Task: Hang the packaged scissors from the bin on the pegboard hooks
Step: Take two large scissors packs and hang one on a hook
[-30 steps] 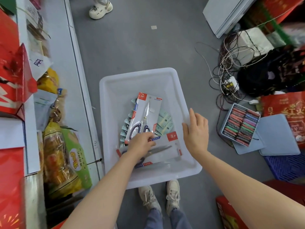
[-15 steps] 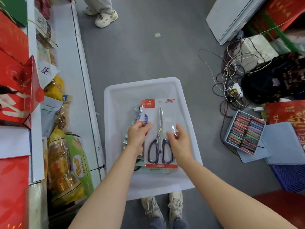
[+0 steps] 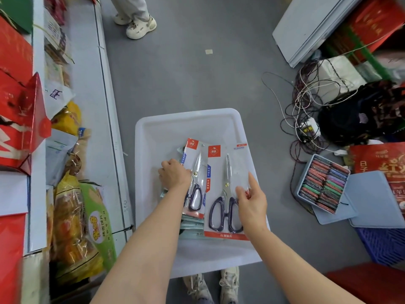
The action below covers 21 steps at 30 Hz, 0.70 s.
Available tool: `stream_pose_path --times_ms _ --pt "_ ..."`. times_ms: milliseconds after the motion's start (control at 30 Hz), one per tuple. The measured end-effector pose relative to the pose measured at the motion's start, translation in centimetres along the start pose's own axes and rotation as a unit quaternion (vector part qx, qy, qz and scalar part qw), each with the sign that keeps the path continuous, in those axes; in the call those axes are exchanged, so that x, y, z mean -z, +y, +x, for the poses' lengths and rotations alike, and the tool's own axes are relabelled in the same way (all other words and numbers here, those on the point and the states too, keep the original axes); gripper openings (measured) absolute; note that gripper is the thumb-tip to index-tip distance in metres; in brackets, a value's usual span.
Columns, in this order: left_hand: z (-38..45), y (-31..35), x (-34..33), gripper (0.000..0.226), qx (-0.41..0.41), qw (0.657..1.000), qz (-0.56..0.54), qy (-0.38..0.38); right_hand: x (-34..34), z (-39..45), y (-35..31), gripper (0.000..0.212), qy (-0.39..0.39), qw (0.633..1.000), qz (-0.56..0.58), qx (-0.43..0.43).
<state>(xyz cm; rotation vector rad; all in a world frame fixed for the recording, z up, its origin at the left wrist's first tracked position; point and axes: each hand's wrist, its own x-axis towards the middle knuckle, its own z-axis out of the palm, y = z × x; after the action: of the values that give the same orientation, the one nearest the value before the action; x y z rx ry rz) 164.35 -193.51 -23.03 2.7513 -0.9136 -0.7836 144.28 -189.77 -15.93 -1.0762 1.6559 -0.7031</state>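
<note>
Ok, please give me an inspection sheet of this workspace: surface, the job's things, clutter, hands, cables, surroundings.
Surface: grey floor; white bin stands on it.
Job's things: one scissors pack held over the bin; second pack beside it, on a stack of more packs; pegboard not in view.
Clutter: tray of coloured items, blue lids, red boxes on the right.
Hands: right hand grips the first pack's right edge; left hand is on the second pack's left edge.
Cables: tangled wires with a power strip, right of the bin.
Surroundings: shelf with snack bags at left; another person's shoes ahead.
</note>
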Motion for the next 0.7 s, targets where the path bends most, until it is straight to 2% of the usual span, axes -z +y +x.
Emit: stream_pose_path --times_ms 67,167,233,333,500,633,700 --pt "-0.1 0.3 0.1 0.047 0.009 1.000 0.001 0.014 -0.1 -0.1 0.1 0.053 0.001 1.000 -0.004 0.001" --pt "-0.5 0.6 0.7 0.037 -0.020 0.999 -0.016 0.034 0.0 -0.5 -0.2 0.053 0.006 1.000 0.000 -0.001" --pt "-1.1 0.7 1.3 0.025 -0.038 0.995 -0.092 0.026 0.1 -0.7 -0.6 0.055 0.010 1.000 0.001 0.000" --pt "-2.6 0.2 2.8 0.015 -0.035 0.962 -0.270 -0.002 0.3 -0.9 -1.5 0.058 0.015 1.000 0.000 0.003" --pt "-5.8 -2.0 6.5 0.022 -0.048 0.895 -0.441 0.045 0.2 -1.7 -4.7 0.065 0.019 0.998 0.014 0.054" --pt "-8.3 -2.9 11.0 0.047 -0.063 0.835 -0.542 0.077 0.3 -2.8 -8.4 0.064 0.011 0.995 0.044 0.091" --pt "-9.6 -3.2 13.5 0.053 -0.075 0.815 -0.566 0.102 0.6 -3.4 -10.5 0.064 0.003 0.992 0.061 0.107"
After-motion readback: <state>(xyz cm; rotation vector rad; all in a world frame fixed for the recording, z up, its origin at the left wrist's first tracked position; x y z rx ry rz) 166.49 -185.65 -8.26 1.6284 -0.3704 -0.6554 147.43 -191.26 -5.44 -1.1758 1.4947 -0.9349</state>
